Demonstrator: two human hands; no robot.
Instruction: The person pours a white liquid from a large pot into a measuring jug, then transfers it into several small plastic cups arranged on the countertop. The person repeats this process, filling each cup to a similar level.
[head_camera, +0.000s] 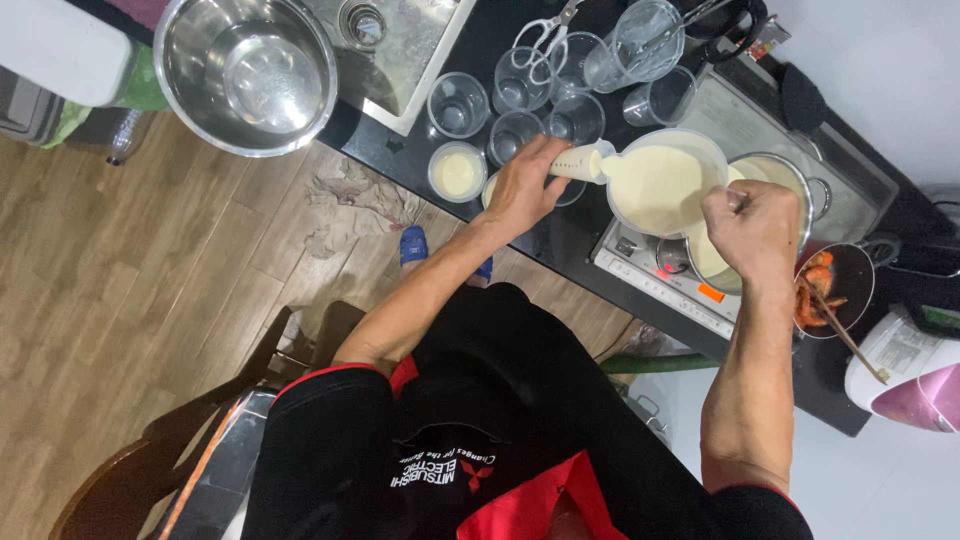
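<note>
Over the dark desk (560, 235), the right hand (755, 228) grips a tilted jug (660, 185) of cream-coloured liquid; its spout points at the left hand (525, 185), closed around a small cup (570, 190).

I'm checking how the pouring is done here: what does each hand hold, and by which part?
The right hand grips the jug of cream-coloured liquid at its handle side. The left hand holds a small cup by its rim, under the spout.

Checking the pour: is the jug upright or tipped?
Tipped. The clear jug of cream liquid leans spout-down over a small cup under the left hand; the right hand holds its handle.
</note>
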